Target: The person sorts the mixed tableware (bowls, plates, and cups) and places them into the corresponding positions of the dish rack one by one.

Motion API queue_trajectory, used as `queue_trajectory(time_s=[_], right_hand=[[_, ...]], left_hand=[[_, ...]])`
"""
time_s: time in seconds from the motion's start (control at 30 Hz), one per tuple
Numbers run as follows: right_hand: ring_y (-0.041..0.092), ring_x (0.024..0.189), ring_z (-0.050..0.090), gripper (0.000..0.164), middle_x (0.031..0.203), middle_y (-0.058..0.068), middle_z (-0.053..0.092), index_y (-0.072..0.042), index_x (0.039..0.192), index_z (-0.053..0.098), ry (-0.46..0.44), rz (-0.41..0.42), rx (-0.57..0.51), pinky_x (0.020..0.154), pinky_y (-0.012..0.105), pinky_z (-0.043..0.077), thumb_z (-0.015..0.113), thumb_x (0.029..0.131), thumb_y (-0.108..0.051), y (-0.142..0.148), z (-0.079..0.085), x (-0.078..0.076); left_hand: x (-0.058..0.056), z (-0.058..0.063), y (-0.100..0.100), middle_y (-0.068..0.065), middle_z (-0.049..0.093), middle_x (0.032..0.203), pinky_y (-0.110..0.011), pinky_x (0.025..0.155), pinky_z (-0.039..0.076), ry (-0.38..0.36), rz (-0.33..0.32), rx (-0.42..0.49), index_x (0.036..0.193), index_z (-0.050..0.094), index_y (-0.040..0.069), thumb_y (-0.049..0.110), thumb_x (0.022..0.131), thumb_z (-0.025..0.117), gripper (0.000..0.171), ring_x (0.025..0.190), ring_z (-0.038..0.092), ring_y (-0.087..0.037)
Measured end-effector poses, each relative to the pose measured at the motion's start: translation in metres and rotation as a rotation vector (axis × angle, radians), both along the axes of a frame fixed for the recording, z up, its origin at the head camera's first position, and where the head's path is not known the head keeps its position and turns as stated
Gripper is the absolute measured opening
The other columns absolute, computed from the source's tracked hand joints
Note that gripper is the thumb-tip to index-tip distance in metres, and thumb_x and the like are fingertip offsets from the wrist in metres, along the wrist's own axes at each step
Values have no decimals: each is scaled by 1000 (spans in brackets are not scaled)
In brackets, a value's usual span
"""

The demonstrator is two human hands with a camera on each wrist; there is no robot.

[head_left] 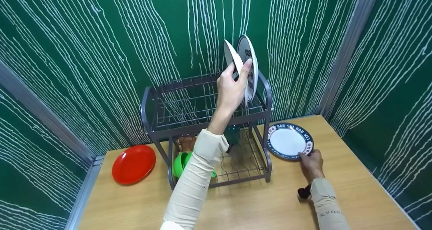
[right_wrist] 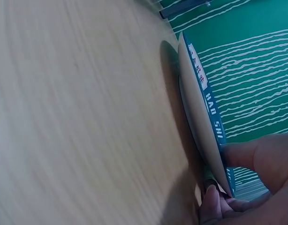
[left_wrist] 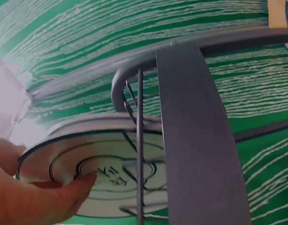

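Observation:
My left hand [head_left: 231,88] pinches the rim of a white plate [head_left: 232,53], thumb on one face and fingers on the other. It stands on edge over the right end of the upper tier of a dark metal dish rack [head_left: 182,130]. Close beside it on the right, another white plate [head_left: 248,51] with dark markings also stands on edge. My right hand [head_left: 312,164] grips the near rim of a blue-rimmed plate [head_left: 288,142] with white lettering, to the right of the rack. In the right wrist view, the thumb lies on its upper rim and fingers are underneath.
A red plate [head_left: 134,164] lies on the wooden table [head_left: 256,206] left of the rack. Green dishware [head_left: 179,164] and a dark see-through item [head_left: 233,134] sit on the lower tier, partly hidden by my left arm. Green walls with white streaks stand around the table.

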State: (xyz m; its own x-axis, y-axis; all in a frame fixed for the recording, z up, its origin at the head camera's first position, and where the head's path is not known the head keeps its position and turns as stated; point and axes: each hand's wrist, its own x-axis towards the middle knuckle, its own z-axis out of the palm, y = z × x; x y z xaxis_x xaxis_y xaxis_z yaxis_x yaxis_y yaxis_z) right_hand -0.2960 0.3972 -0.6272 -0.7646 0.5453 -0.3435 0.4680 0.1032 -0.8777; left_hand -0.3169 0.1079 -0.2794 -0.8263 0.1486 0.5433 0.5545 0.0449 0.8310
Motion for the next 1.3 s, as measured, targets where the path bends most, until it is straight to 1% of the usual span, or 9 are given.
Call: queue_trajectory(time_s=[0.17,0.27,0.37,0.5,0.57,0.67,0.77,0.97,1.3], right_hand=[[38,132,34,62,143,30,33,8,143,20,2,1,18,109,44,30,53,94,-13,0,2,2],[39,131,34,62,141,32,33,11,141,21,28,1,35,109,45,29,54,93,-12,0,3,2],[39,131,34,62,141,32,33,11,141,20,38,-2,24,110,45,29,53,93,-11,-1,3,3],[40,132,31,62,142,32,31,10,142,19,39,-10,18,111,46,27,51,92,-9,0,3,5],[40,132,31,62,142,32,31,10,142,19,49,-12,21,111,46,26,51,92,-9,0,2,6],[40,130,33,62,140,32,32,11,140,20,72,-7,33,110,47,28,52,91,-9,0,0,6],[40,129,33,62,139,33,33,11,140,20,87,-2,38,110,47,28,52,91,-9,0,-1,7],[41,131,32,63,141,34,32,11,141,19,97,3,25,110,46,28,53,91,-9,0,-3,5],[39,134,28,63,145,31,28,8,143,17,48,9,24,111,45,25,50,93,-14,1,-3,6]], left_hand=[[-4,-1,-1,-3,64,111,-24,78,54,0,-23,-46,121,57,14,45,94,53,42,97,64,-8],[-7,-2,0,-5,63,116,-23,82,52,24,7,-57,121,57,12,45,93,55,43,103,61,-9],[-11,-4,1,-5,63,117,-24,85,52,9,53,-53,117,58,11,46,91,59,43,104,61,-10],[-12,-8,0,-5,64,107,-23,81,53,-26,71,-51,109,58,9,46,91,59,41,96,64,-13],[-11,-8,0,-6,64,99,-22,75,54,-18,61,-56,103,57,8,44,93,56,37,89,65,-15],[-9,-9,1,-8,59,87,-23,62,53,34,66,-85,93,54,7,37,98,50,31,75,61,-16],[-6,-11,5,-7,53,79,-24,52,48,96,88,-137,86,52,7,30,100,47,28,63,53,-14],[-1,-11,11,-3,46,76,-23,49,39,190,92,-208,94,55,6,25,101,45,23,59,43,-12],[6,-17,11,-4,47,79,-22,52,40,222,93,-205,105,58,3,21,102,44,23,63,44,-12]])
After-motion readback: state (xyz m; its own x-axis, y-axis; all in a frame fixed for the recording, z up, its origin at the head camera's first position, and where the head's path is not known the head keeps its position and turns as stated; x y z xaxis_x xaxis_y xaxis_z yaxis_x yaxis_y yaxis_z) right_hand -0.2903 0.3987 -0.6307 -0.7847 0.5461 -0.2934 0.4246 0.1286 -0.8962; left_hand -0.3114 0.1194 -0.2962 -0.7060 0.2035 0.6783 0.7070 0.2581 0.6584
